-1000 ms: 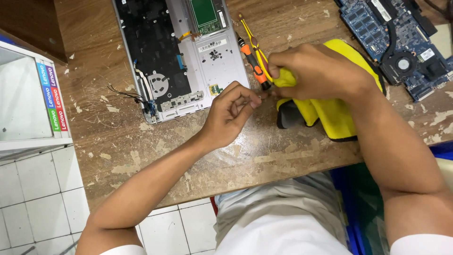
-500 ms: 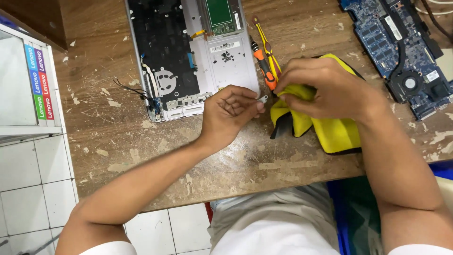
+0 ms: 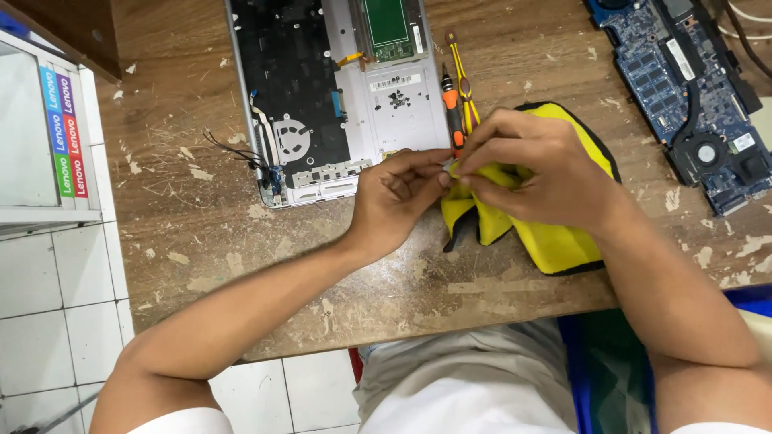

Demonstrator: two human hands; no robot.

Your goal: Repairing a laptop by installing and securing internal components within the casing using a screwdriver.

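- Yellow cloth w/ black edging: lies crumpled on the worn wooden table, near the front edge, just right of the opened laptop base.
- Right hand: rests on top of the cloth, fingers curled down, thumb + fingertips pinching a fold of the yellow fabric at its left end. Closed on the cloth, not flat.
- Left hand: comes in from the lower left, thumb + forefinger nipped together right at the right hand's fingertips. A tiny pale bit shows betw. the two hands; too small to tell what it is, or which hand has it.
- Both hands meet just below the laptop base's lower right corner, touching or nearly so.
- Laptop base: bottom cover off, dark inner panel on the left, silver-grey area on the right, green circuit strip at the top, thin black wires sticking out at its lower left corner.
- Orange-handled screwdriver + yellow-handled tweezers: lie side by side on the table betw. the laptop base & the cloth, just above the right hand's fingers.
- Blue motherboard w/ a small round fan: top right of the table, well apart from the hands.
- White cabinet w/ coloured sticker strip at far left; white tiled floor below it.
- Person's lap in grey trousers at the table's front edge.
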